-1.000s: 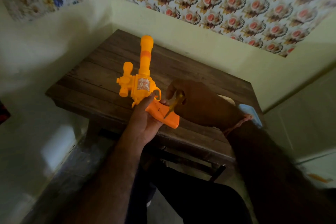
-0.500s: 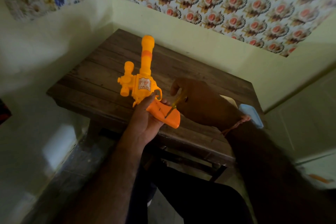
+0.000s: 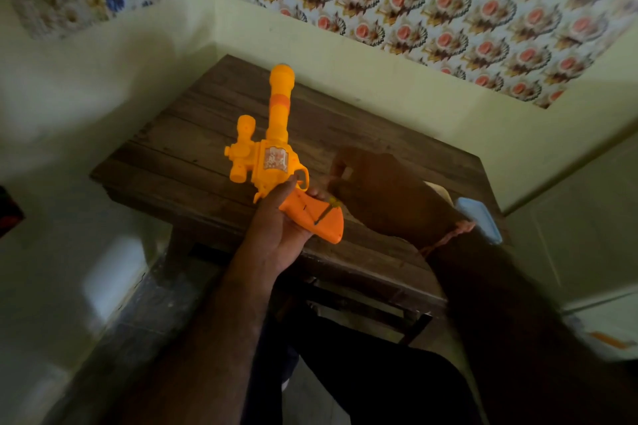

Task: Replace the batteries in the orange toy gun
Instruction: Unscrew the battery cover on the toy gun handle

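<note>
The orange toy gun [image 3: 269, 155] is held above the wooden table [image 3: 193, 162], barrel pointing away from me. My left hand [image 3: 276, 235] is wrapped around its darker orange grip [image 3: 310, 217] from below. My right hand [image 3: 383, 190] is to the right of the grip, fingers closed on a thin screwdriver with a yellowish handle [image 3: 331, 203]. The screwdriver's dark tip rests on the grip's side near its lower end. No batteries are visible.
A light blue object [image 3: 478, 221] lies at the table's right edge behind my right wrist, with a pale item [image 3: 436, 188] beside it. Walls close the table in at the back and left. My dark trouser legs sit below the front edge.
My right hand has slid slightly right and down, and more of the screwdriver's handle is hidden by my fingers. The gun and left hand stay almost still.
</note>
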Tool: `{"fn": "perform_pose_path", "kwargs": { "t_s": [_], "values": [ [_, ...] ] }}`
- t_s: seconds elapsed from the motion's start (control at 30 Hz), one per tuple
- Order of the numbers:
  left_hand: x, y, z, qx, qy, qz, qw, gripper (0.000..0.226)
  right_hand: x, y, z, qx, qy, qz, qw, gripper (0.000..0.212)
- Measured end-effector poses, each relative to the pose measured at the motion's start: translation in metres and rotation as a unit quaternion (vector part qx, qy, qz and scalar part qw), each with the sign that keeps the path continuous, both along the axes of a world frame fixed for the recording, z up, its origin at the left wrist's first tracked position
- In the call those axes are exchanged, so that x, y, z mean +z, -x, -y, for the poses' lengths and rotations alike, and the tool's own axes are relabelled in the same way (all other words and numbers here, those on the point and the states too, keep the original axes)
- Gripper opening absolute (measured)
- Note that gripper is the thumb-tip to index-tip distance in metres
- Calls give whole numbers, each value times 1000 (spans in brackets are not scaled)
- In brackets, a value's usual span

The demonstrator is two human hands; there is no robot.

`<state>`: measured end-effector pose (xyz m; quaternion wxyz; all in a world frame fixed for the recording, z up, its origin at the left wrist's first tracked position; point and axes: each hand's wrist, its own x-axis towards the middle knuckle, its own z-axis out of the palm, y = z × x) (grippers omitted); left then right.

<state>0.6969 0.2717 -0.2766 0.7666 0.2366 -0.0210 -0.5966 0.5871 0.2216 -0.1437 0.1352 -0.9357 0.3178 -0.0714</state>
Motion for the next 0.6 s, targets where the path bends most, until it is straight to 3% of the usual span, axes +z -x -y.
{"fn": "perform_pose_path", "kwargs": {
  "t_s": [0.07, 0.23, 0.43, 0.6],
  "values": [
    [0, 0, 0, -1, -1, -6, 1000, 34, 0, 0, 0, 4, 30, -15, 999, 12],
    [0, 1, 0, 7, -1, 6, 1000, 38, 7, -1, -4, 14, -40, -26, 999, 22],
    [-1, 0, 1, 7, -2, -3, 1000, 26, 0, 2, -1, 21, 61, -40, 997, 14],
    [0, 1, 1, 7, -8, 0, 1000, 35, 5, 2, -1, 28, -29, -14, 999, 25]
  ]
}}
